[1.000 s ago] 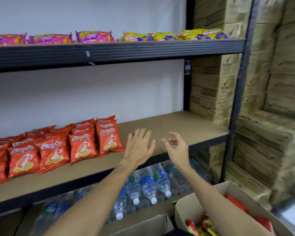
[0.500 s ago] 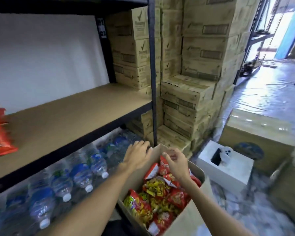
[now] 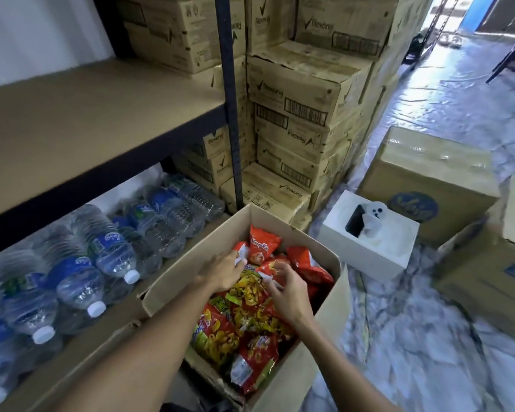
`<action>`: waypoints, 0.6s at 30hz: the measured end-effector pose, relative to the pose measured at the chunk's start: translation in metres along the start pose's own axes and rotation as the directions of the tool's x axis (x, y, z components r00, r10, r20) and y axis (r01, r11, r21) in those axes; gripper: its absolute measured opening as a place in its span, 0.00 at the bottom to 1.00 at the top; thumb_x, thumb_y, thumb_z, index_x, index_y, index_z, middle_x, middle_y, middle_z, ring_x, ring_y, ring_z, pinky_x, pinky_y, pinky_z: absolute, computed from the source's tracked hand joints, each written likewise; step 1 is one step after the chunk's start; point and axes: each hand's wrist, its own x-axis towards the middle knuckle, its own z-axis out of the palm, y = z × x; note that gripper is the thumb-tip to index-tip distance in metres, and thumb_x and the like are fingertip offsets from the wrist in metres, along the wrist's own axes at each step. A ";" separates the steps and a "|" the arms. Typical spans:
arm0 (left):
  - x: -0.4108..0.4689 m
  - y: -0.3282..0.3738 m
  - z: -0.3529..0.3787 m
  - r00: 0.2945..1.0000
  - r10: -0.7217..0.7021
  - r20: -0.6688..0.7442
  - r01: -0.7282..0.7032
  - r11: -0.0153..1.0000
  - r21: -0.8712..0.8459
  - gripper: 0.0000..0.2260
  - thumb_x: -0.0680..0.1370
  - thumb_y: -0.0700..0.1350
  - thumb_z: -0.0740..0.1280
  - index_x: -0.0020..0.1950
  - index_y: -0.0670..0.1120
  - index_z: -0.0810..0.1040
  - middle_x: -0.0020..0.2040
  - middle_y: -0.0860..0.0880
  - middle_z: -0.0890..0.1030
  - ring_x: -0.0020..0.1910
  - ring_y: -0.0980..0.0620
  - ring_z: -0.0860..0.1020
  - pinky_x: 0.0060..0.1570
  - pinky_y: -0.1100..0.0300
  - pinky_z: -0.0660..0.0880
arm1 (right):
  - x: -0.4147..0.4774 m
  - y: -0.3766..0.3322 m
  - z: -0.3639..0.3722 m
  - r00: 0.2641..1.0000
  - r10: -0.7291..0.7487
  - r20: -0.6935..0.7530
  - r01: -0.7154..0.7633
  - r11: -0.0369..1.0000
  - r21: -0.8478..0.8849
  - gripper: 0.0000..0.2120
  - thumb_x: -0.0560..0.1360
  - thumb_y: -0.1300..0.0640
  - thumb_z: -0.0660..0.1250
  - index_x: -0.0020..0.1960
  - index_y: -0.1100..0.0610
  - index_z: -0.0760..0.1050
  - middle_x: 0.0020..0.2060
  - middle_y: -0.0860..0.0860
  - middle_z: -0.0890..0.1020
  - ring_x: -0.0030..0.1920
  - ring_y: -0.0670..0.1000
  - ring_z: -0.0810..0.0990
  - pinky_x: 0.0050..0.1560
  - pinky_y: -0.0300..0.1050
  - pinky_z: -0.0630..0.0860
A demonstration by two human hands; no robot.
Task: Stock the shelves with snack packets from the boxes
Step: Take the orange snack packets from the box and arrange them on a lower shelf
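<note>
An open cardboard box (image 3: 327, 316) on the floor holds several red, orange and yellow snack packets (image 3: 247, 322). Both my hands are down inside it. My left hand (image 3: 223, 270) rests on the pile with its fingers touching an orange packet (image 3: 260, 246) that stands upright at the box's far end. My right hand (image 3: 289, 288) hovers over the red packets with its fingers curled and apart, touching one. Neither hand has lifted a packet. The brown middle shelf (image 3: 81, 126) stretches to the upper left, bare in this view.
Water bottles (image 3: 87, 275) lie packed on the bottom shelf, left of the box. A black shelf post (image 3: 229, 99) rises behind it. Stacked cartons (image 3: 298, 114) stand behind the post. A white box (image 3: 369, 233) and brown cartons (image 3: 428, 176) sit on the floor to the right.
My view swung from the shelf down to the box on the floor. Both hands dropped from in front of the shelf into the box and now touch the packets.
</note>
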 end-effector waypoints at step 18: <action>0.047 0.054 0.062 0.989 -0.134 0.057 0.145 0.878 -0.455 0.15 0.78 0.45 0.72 0.62 0.41 0.78 0.67 0.44 0.77 0.64 0.46 0.76 0.59 0.59 0.71 | -0.002 0.012 -0.003 0.978 0.039 -0.205 -0.031 0.999 0.044 0.08 0.76 0.52 0.72 0.53 0.48 0.74 0.47 0.44 0.79 0.49 0.40 0.77 0.50 0.34 0.73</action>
